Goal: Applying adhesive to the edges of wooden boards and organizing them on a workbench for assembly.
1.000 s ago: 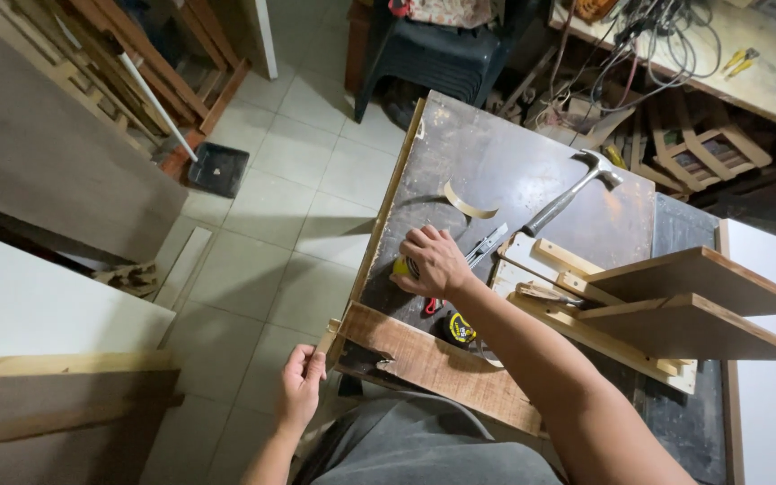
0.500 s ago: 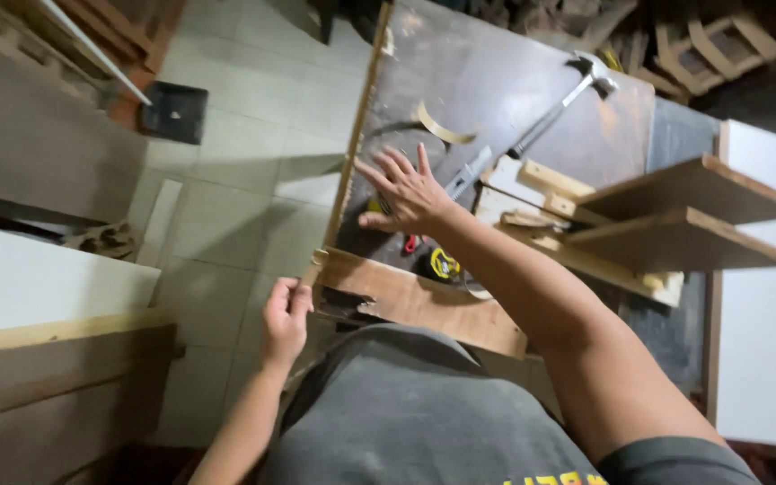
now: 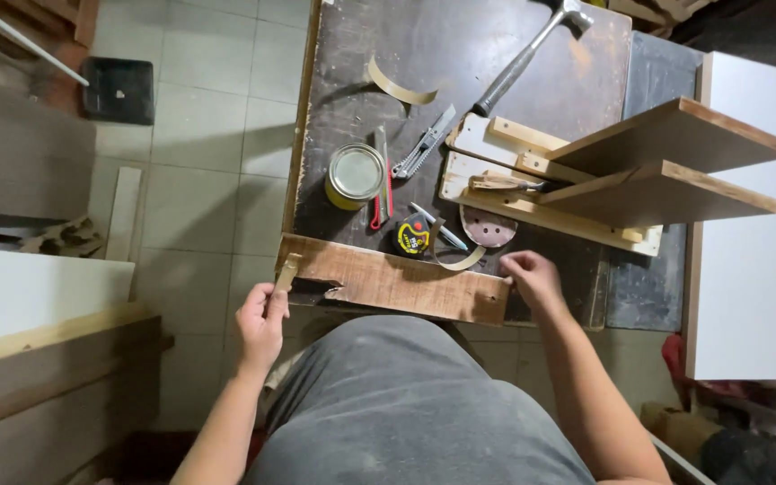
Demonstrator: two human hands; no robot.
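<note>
1. Wooden board [image 3: 397,286] lay across the dark workbench [image 3: 460,54] near edge.
2. Left hand [image 3: 260,323] gripped a thin wooden strip [image 3: 286,272] at the board's left end.
3. Right hand [image 3: 532,280], fingers curled, touched its right end.

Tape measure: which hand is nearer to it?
Right. The right hand rests on the board's end just right of the tape measure; the left hand is off the table's corner.

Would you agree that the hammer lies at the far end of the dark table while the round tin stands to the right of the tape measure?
Not quite: in the head view the round tin stands to the left of the tape measure, not the right. The hammer does lie at the far end of the dark table.
</note>
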